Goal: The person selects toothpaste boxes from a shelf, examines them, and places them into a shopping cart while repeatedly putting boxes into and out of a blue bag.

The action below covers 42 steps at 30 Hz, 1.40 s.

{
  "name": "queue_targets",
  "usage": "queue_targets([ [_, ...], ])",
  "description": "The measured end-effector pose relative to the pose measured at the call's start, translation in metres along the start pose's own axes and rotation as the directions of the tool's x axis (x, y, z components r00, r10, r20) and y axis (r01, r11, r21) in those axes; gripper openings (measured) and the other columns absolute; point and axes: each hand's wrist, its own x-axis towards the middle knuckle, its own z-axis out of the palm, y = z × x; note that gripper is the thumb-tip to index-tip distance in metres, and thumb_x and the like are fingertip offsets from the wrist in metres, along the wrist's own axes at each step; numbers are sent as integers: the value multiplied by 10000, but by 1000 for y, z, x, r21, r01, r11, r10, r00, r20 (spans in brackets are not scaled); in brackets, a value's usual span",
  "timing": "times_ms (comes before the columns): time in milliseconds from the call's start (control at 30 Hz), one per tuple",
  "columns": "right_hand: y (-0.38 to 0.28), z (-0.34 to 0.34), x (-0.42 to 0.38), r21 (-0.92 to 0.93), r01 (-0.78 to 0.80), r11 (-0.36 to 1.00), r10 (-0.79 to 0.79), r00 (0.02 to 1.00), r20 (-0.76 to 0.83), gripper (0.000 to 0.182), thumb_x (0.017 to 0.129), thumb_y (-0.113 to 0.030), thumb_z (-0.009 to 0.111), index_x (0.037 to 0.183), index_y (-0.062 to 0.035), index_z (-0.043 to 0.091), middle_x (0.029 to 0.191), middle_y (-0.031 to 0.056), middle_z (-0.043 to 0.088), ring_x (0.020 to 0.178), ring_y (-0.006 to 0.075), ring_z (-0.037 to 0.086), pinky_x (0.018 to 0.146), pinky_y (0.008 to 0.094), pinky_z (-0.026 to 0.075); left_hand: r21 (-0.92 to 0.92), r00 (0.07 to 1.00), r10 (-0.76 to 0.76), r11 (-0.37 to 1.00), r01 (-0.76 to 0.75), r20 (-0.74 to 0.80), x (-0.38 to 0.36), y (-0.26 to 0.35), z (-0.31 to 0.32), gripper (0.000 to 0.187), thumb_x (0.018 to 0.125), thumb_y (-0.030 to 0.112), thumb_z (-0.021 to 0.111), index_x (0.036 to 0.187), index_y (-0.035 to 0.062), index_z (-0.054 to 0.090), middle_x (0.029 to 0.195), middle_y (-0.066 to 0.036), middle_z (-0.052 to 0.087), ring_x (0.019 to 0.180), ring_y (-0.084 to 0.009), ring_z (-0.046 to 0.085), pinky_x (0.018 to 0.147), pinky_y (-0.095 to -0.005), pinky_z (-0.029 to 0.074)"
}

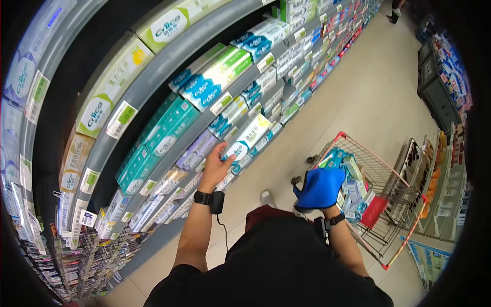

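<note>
My left hand (217,166) is closed on the near end of a long white and green toothpaste box (249,137) with a yellow fruit picture. The box is tilted in front of the lower shelves, among other toothpaste boxes. My right hand is hidden by a blue, padded, mitt-like cover (319,188) with black edging, so its fingers do not show. It is beside the shopping cart (394,183), where several teal, white and green boxes (353,187) lie. A black band with a small device sits on each wrist.
Curved grey shelves (153,166) of toothpaste boxes with price tags run along my left. The tiled aisle floor (327,110) stretches forward. At right stand more stocked shelves (452,169) and a dark display stand (434,77). Another person's legs (396,13) show far ahead.
</note>
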Motion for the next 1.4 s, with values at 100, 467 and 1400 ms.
queue_targets([
  [100, -4, 5, -5, 205, -110, 973, 103, 994, 44, 202, 666, -153, 777, 707, -63, 601, 641, 86, 599, 549, 206, 541, 533, 335, 460, 111, 997, 75, 991, -76, 15, 16, 25, -2, 512, 843, 141, 757, 1299, 20, 558, 1167, -154, 659, 930, -193, 654, 731, -296, 532],
  [467, 34, 41, 2, 402, -31, 915, 82, 991, -110, 215, 636, -143, 732, 552, -74, 547, 522, 99, 526, 443, 190, 449, 441, 326, 361, 122, 917, 359, 932, -341, -174, 38, 138, -30, 469, 826, 160, 782, 1235, 8, 609, 1086, -150, 673, 848, -168, 675, 634, -276, 550],
  [1400, 66, -22, -38, 403, 125, 906, -48, 979, -196, 207, 664, -222, 745, 564, -124, 593, 538, 80, 546, 483, 236, 514, 490, 342, 396, 543, 674, 736, 590, -597, -58, 80, 327, -29, 452, 801, 174, 787, 1196, 13, 638, 981, -125, 661, 721, -196, 629, 624, -285, 515],
])
